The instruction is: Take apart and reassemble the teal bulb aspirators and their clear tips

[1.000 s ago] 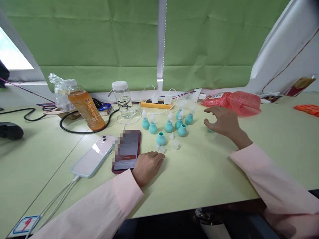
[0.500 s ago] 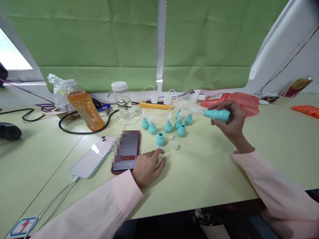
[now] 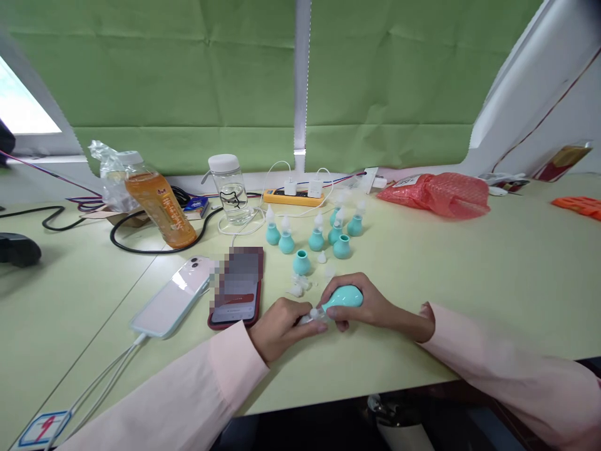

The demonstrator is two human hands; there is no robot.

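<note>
My right hand [image 3: 370,304] is closed round a teal rubber bulb syringe [image 3: 346,296], tilted with its clear nozzle pointing left. My left hand [image 3: 286,329] pinches the clear plastic nozzle [image 3: 313,316] at that end; whether this is one piece or two I cannot tell. Just beyond the hands lie loose clear plastic pieces [image 3: 299,286] and a small white tip [image 3: 322,257]. An open-topped teal bulb [image 3: 302,263] without a nozzle stands behind them, another open bulb [image 3: 342,247] to its right. Several upright teal bulbs with nozzles [image 3: 286,243] stand farther back.
A phone in a red case [image 3: 237,291] lies beside my left hand, a white phone [image 3: 173,297] with cables left of it. Behind stand an orange drink bottle [image 3: 162,210], a clear water bottle [image 3: 233,194] and a yellow power strip [image 3: 293,198]. A red bubble-wrap bag [image 3: 436,195] lies back right.
My right hand picked up the teal bulb syringe at the right and brought it left and nearer to my left hand. My left fingers opened, then closed on the clear nozzle.
</note>
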